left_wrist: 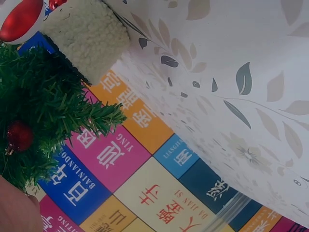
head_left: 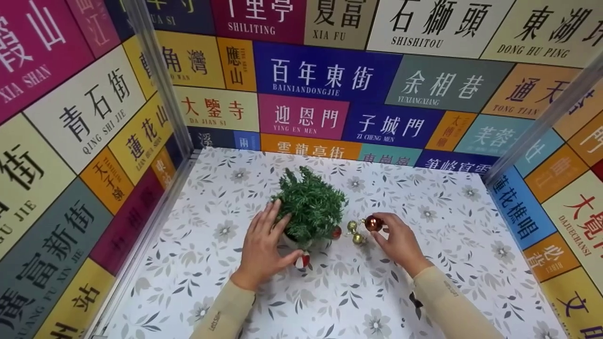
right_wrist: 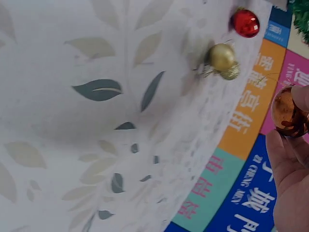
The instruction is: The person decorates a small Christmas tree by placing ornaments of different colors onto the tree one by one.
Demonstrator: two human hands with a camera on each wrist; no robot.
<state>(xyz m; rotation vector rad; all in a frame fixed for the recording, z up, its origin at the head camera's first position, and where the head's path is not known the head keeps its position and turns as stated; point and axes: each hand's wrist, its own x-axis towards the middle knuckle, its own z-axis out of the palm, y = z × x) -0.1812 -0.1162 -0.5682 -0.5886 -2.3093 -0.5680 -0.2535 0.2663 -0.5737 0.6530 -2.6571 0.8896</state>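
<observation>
A small artificial Christmas tree (head_left: 308,202) stands on the table in a pale, fleecy base (left_wrist: 87,38). My left hand (head_left: 264,245) rests along its left side, fingers fairly straight against the foliage. The left thumb reaches to a red-and-white bauble (head_left: 302,260) at the front of the base. A red glittery bauble (left_wrist: 19,135) hangs among the branches. Right of the tree, my right hand (head_left: 399,241) pinches a shiny copper-coloured bauble (head_left: 373,223) between thumb and fingers. In the right wrist view, that bauble (right_wrist: 287,113) is held above the tabletop.
Gold baubles (head_left: 358,238) lie between the tree and my right hand. A red bauble (head_left: 336,232) sits beside the base. A small black item (head_left: 415,300) lies by the right sleeve. Walls with coloured sign panels (head_left: 325,70) enclose the flower-patterned table (head_left: 188,263) at the back and sides.
</observation>
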